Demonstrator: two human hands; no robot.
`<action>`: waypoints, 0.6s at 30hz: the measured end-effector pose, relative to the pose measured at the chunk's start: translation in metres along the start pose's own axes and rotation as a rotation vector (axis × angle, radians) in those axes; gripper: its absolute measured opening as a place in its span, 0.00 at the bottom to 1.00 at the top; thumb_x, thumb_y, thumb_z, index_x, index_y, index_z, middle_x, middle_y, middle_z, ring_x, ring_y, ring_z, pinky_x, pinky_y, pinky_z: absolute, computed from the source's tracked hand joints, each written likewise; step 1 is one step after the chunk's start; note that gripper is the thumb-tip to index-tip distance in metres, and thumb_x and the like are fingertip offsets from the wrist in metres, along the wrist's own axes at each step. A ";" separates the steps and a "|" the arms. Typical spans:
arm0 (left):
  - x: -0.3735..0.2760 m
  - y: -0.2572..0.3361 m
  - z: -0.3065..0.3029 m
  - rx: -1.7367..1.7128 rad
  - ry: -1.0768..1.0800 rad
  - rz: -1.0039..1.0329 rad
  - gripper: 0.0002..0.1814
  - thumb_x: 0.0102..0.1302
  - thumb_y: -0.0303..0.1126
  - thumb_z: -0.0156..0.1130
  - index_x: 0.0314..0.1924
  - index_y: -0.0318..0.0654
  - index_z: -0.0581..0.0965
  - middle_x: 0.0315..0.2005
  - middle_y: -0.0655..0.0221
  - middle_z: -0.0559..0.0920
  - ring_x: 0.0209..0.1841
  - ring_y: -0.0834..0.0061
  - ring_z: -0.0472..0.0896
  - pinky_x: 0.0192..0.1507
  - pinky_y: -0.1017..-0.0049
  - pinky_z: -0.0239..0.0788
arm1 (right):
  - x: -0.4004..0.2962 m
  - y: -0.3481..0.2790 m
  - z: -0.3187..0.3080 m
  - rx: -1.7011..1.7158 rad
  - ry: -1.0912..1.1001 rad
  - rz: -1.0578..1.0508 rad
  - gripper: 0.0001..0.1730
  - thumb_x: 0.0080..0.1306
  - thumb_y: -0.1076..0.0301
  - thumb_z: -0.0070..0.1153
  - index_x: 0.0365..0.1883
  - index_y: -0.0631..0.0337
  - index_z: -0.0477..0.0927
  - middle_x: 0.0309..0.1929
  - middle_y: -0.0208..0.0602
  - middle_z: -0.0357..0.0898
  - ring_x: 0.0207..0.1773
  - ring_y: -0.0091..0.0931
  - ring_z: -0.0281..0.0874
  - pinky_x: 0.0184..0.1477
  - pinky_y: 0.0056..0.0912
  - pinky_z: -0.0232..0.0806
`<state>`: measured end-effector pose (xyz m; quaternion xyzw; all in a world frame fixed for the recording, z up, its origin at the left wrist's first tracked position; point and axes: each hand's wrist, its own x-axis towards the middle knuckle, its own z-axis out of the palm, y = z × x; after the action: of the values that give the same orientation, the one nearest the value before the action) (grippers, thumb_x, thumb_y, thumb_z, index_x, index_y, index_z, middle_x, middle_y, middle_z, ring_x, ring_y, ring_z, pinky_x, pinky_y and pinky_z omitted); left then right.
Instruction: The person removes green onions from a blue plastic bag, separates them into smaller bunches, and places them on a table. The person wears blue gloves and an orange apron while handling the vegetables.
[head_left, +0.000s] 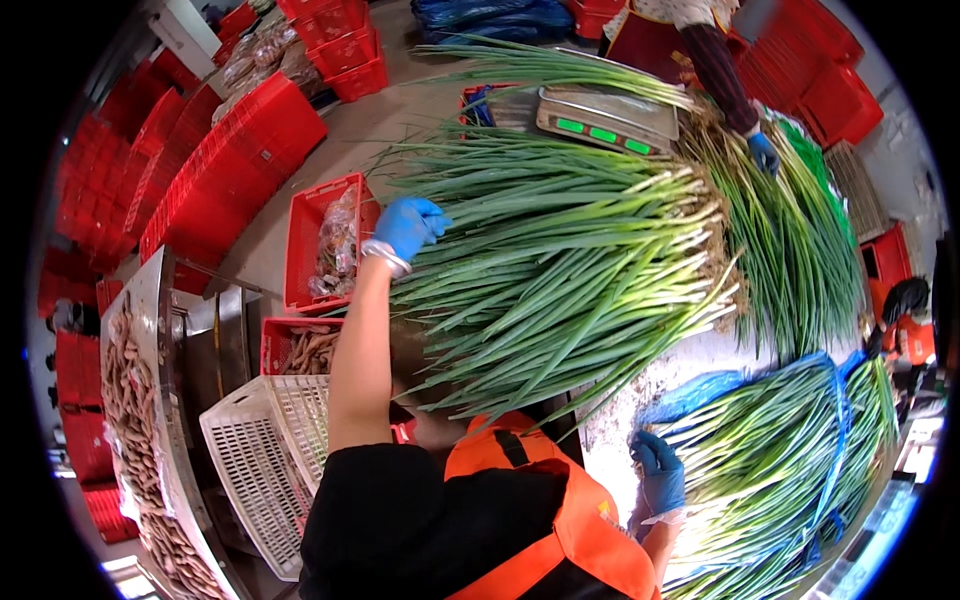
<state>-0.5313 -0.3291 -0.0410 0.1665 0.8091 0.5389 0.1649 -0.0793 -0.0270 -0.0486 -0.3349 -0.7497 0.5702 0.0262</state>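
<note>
My left hand (409, 227), in a blue glove with a white band at the wrist, is at the leaf tips of a large pile of green onions (555, 255); its fingers are bent, and whether they pinch a leaf is unclear. The pile's white, rooted ends point right. My right hand (660, 474), also blue-gloved, is low beside the pale ends of a second heap of green onions (765, 465), which has blue plastic strapping (834, 450) over it. Its fingers are bent, and any hold is hidden. A digital scale (607, 120) stands behind the large pile.
Across the table, a co-worker's blue-gloved hand (763, 154) touches more green onions (802, 225). To my left are a red crate (292, 247) with plastic-wrapped items, a white plastic crate (255, 450) and a metal table (169, 420) heaped with brown roots. Stacked red crates (232, 165) stand beyond.
</note>
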 end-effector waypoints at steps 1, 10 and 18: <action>0.003 0.014 -0.004 0.059 -0.060 -0.054 0.09 0.58 0.32 0.61 0.33 0.32 0.80 0.24 0.64 0.81 0.25 0.77 0.77 0.29 0.78 0.69 | -0.003 -0.008 0.001 -0.021 0.008 0.002 0.14 0.61 0.75 0.53 0.46 0.64 0.77 0.37 0.38 0.80 0.39 0.23 0.79 0.41 0.24 0.70; 0.015 0.076 -0.019 0.224 -0.228 -0.184 0.10 0.60 0.30 0.59 0.36 0.29 0.78 0.25 0.62 0.80 0.26 0.75 0.78 0.28 0.76 0.72 | -0.028 0.013 -0.010 -0.077 0.058 -0.082 0.13 0.61 0.75 0.55 0.46 0.61 0.77 0.38 0.39 0.81 0.40 0.24 0.79 0.41 0.25 0.70; 0.000 0.077 -0.021 0.547 -0.177 -0.188 0.14 0.62 0.37 0.59 0.33 0.30 0.79 0.21 0.63 0.79 0.21 0.75 0.76 0.25 0.75 0.69 | -0.078 0.057 -0.039 0.066 0.189 0.076 0.14 0.61 0.75 0.54 0.47 0.62 0.77 0.39 0.34 0.80 0.38 0.21 0.77 0.41 0.23 0.69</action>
<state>-0.5339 -0.3180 0.0384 0.1755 0.9186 0.2667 0.2329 0.0246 -0.0284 -0.0580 -0.4145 -0.7115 0.5608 0.0860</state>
